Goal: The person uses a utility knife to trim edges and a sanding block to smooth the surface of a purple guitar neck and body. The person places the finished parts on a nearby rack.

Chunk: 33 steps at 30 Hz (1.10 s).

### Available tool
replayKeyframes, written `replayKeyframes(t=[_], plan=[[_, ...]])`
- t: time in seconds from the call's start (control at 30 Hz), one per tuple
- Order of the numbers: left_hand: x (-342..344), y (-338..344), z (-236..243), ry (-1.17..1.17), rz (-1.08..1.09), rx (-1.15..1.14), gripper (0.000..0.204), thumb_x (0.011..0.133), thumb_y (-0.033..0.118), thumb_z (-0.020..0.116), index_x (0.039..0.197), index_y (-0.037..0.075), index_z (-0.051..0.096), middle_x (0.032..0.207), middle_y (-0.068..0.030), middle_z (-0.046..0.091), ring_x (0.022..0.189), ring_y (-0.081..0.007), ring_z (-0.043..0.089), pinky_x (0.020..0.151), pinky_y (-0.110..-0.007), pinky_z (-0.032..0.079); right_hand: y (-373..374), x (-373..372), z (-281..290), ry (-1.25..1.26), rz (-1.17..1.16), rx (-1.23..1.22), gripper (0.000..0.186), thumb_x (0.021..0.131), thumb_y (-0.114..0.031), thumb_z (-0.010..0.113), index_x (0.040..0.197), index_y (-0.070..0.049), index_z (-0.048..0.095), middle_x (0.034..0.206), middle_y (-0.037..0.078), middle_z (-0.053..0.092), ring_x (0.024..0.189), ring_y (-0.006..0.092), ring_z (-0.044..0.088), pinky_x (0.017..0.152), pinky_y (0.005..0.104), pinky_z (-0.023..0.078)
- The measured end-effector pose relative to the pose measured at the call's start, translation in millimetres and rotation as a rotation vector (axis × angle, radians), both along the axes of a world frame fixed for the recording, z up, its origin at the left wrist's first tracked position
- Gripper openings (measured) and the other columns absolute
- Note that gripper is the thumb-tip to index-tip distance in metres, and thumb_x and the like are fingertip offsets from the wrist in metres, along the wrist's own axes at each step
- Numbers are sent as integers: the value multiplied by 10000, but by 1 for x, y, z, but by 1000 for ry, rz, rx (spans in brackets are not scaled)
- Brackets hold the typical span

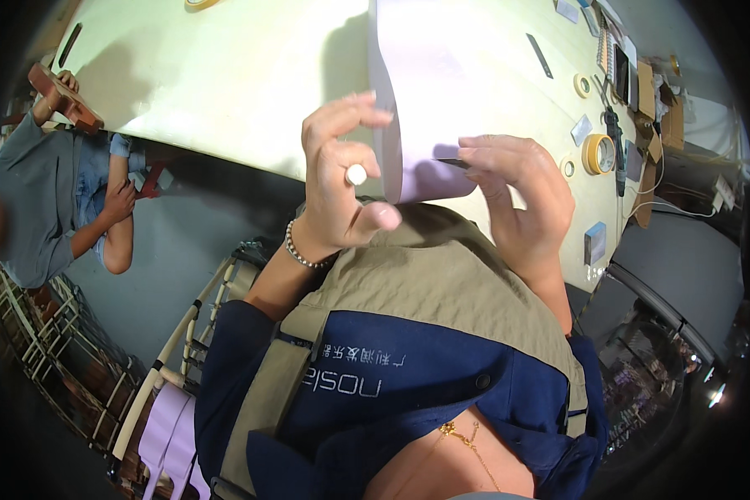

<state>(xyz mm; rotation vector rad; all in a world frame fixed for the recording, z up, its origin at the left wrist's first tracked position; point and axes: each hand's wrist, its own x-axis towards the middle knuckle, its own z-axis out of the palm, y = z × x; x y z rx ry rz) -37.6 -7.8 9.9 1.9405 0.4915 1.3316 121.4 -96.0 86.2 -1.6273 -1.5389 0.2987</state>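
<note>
A lilac, curve-edged body (429, 71), its smooth side wall facing left, lies on the table with its near end against my apron. My left hand (335, 171) is raised beside its left edge. A white stick (356, 174), seen end-on, is tucked in the curled fingers, while the thumb stands apart. Over the right part of the near end, my right hand (525, 187) pinches a thin dark strip (452, 162) between thumb and fingers. The strip's tip points left over the lilac surface. Its exact kind is too small to make out.
On the pale table (225, 92), a dark flat strip (539, 56), a yellow tape roll (598, 154) and a small blue box (595, 243) lie to the right. At left, a seated person holds a brown body-shaped piece (65, 98). Lilac pieces (168, 437) hang on a rack, lower left.
</note>
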Motion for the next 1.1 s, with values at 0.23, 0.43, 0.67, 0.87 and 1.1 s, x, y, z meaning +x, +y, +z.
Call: replayKeyframes(t=[0.23, 0.43, 0.67, 0.87, 1.1], plan=[[8, 6, -9, 21, -202, -67, 403, 726, 192, 706, 889, 109, 347, 1224, -203, 472, 1240, -393, 357, 1034, -544, 192, -2, -4, -28, -447, 59, 249, 277, 533, -114, 644, 803, -57, 672, 921, 53, 674, 659, 175, 523, 584, 254, 415], [7, 8, -12, 3, -242, -89, 360, 713, 115, 643, 906, 108, 340, 1212, -209, 479, 1232, -394, 369, 1035, -545, 185, -3, -10, -34, -435, 42, 254, 265, 541, -100, 631, 796, -40, 672, 921, 61, 680, 668, 178, 528, 598, 252, 415], [9, 9, -17, -7, -250, -81, 354, 714, 137, 632, 914, 105, 342, 1201, -212, 477, 1215, -400, 381, 1025, -555, 187, -4, -12, -36, -430, -2, 235, 254, 544, -114, 623, 781, -40, 674, 911, 59, 684, 668, 175, 529, 602, 242, 421], [10, 9, -20, -11, -238, -63, 351, 717, 156, 622, 917, 107, 338, 1201, -208, 474, 1211, -399, 383, 1018, -548, 195, -3, -12, -38, -448, -14, 254, 251, 541, -120, 622, 774, -42, 676, 896, 58, 687, 660, 175, 530, 598, 237, 422], [10, 9, -23, -22, -240, -68, 351, 717, 158, 618, 918, 115, 333, 1204, -204, 472, 1210, -403, 382, 1016, -540, 199, -2, -14, -38, -441, -13, 253, 263, 522, -101, 639, 773, -35, 678, 891, 64, 687, 658, 172, 531, 582, 232, 422]])
